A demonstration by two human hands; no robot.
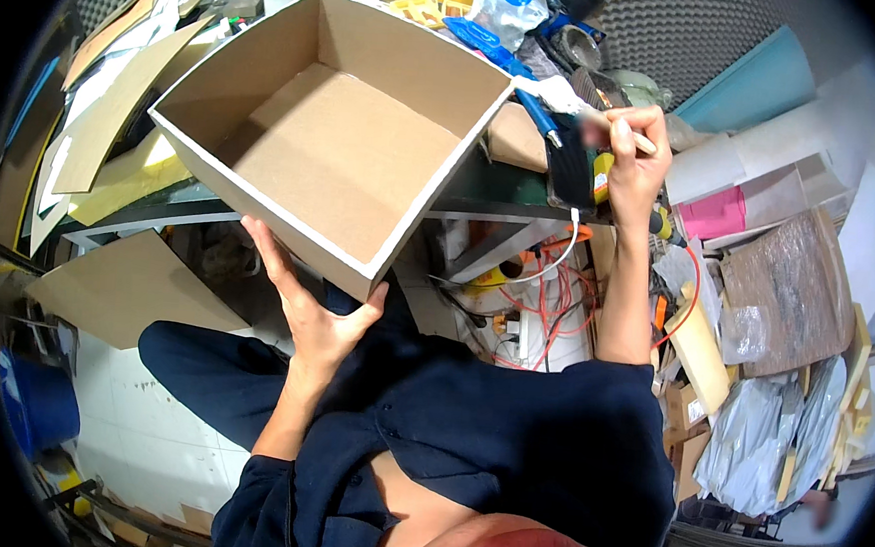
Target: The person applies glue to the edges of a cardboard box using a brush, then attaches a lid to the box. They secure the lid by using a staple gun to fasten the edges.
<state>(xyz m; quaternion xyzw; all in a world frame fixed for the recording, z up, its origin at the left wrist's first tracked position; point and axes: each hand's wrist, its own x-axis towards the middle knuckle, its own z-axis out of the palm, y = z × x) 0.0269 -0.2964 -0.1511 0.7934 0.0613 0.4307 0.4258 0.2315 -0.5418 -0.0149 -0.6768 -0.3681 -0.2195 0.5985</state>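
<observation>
An open cardboard box [331, 132], empty inside, is held tilted above the cluttered workbench [483, 191]. It is supported from below at its near corner by the left hand [317, 316], fingers spread wide against the underside. The right hand [633, 160] is closed around a thin stick-like tool [622, 129] just right of the box. The step in hand is judged to be work on the box walls. The next move calls for a steady box and the tool brought to its edge.
</observation>
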